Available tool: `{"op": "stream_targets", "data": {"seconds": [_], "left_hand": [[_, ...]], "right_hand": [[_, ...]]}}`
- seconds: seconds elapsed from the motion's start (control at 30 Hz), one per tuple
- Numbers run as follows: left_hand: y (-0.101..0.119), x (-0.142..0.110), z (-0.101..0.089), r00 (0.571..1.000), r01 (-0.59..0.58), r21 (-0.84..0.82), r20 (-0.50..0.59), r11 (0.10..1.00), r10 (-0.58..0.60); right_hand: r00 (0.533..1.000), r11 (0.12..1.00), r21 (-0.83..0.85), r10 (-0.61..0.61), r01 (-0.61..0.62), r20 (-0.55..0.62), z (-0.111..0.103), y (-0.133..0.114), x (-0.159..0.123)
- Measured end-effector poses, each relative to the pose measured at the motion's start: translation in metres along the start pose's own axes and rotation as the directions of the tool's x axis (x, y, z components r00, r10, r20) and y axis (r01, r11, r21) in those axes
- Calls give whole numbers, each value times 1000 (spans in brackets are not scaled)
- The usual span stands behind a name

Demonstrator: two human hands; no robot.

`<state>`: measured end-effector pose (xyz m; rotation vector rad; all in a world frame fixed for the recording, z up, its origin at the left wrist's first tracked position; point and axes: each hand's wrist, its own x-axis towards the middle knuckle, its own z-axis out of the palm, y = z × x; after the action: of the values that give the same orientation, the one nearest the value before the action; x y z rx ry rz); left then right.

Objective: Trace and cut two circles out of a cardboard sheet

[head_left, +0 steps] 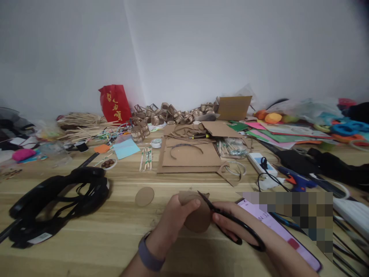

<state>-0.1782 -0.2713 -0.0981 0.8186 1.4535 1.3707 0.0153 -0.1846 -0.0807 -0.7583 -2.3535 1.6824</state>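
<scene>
My left hand [177,213] is closed on a piece of brown cardboard [198,221], its thumb pressed on the upper face. The piece is rounded along its lower edge, with an uneven corner at the top. In my right hand [227,217] is a pair of black-handled scissors [248,229], its blades lying at the cardboard's upper right edge. Whether the blades are parted I cannot tell. A cut cardboard disc [144,196] lies flat on the table to the left of my hands.
Stacked cardboard sheets [190,159] lie ahead. A black strapped device [60,204] is at left, a phone [282,234] beside my right forearm. A blue glue gun [298,181] and power strip [261,163] are at right. Behind stand a red bag [114,104] and small stick-sided baskets [138,132].
</scene>
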Motion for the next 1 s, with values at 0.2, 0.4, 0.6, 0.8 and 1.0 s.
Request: {"op": "stream_targets", "data": {"seconds": [0.2, 0.4, 0.6, 0.8, 1.0], "left_hand": [[4, -1, 1, 999, -3, 38, -51, 999, 5], [5, -2, 1, 998, 13, 54, -68, 998, -9], [3, -2, 1, 995, 23, 45, -96, 999, -18], [5, -4, 1, 995, 25, 22, -101, 999, -23], [3, -2, 0, 998, -16, 59, -64, 998, 20]], "right_hand": [[998, 998, 20, -67, 67, -2, 5, 16, 5], [994, 995, 7, -103, 104, -31, 7, 16, 6], [994, 996, 18, -88, 89, -57, 9, 12, 5], [995, 997, 16, -71, 72, -77, 11, 9, 6], [996, 998, 36, -48, 51, -79, 12, 6, 6]]}}
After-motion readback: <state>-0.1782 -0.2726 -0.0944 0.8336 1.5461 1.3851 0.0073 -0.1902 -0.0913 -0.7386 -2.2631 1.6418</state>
